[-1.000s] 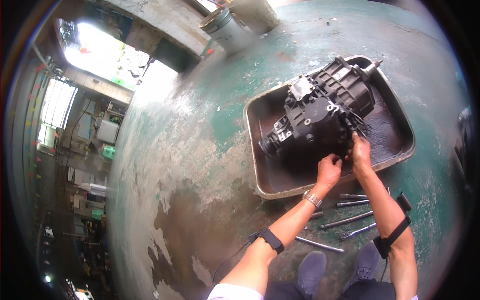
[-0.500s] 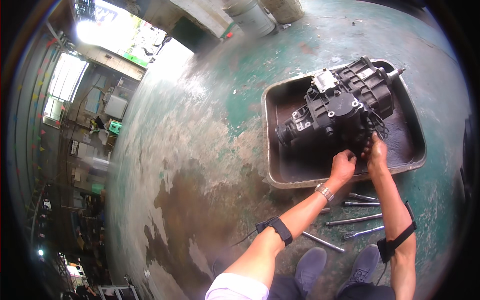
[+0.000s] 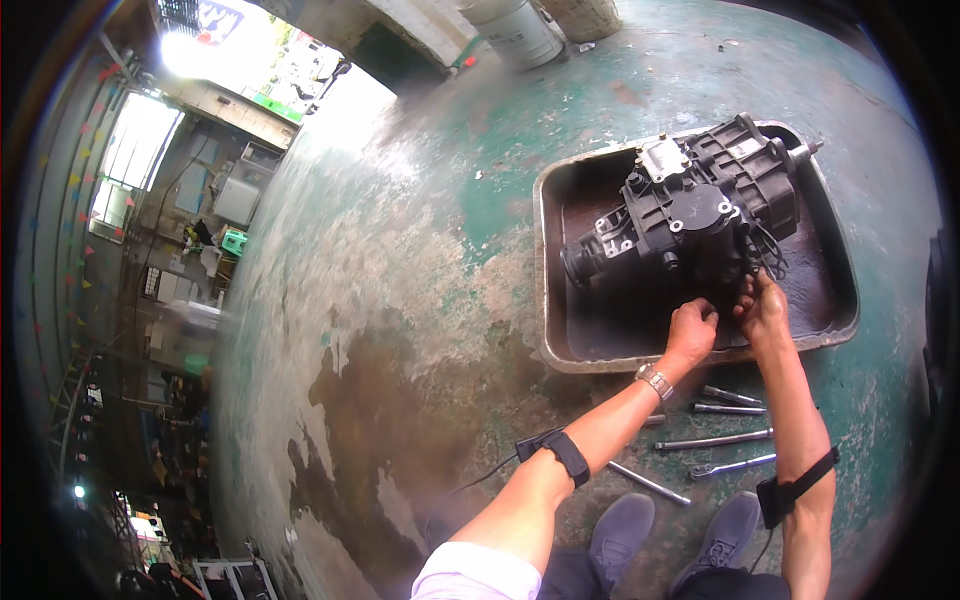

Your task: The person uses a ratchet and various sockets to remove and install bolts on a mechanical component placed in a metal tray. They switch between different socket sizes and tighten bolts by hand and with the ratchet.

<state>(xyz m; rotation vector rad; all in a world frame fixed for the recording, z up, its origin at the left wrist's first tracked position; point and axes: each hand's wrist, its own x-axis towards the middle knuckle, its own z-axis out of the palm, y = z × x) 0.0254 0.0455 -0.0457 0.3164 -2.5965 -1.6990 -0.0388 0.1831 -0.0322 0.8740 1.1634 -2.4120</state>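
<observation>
A dark metal gearbox (image 3: 702, 208) lies on its side in a shallow, wide pan (image 3: 548, 345). My right hand (image 3: 766, 308) reaches to the near right side of the gearbox, just below a loop of thin black wires (image 3: 770, 250). Its fingers are curled together there, and what they hold, if anything, is too small to make out. My left hand (image 3: 690, 332) is over the near part of the pan, a little apart from the right. Its thumb and fingers are closed; whatever may be between them is hidden.
Several metal wrenches and bars (image 3: 715, 440) lie on the worn green floor between the pan and my shoes (image 3: 620, 530). A dark wet stain (image 3: 400, 400) spreads to the left. At the back, a pale bucket (image 3: 515, 35) stands near a wall; cluttered shelving (image 3: 185, 290) is far left.
The whole view has shifted slightly, so the pan appears a bit farther right. The gap between my hands has widened a little; both stay closed near the gearbox.
</observation>
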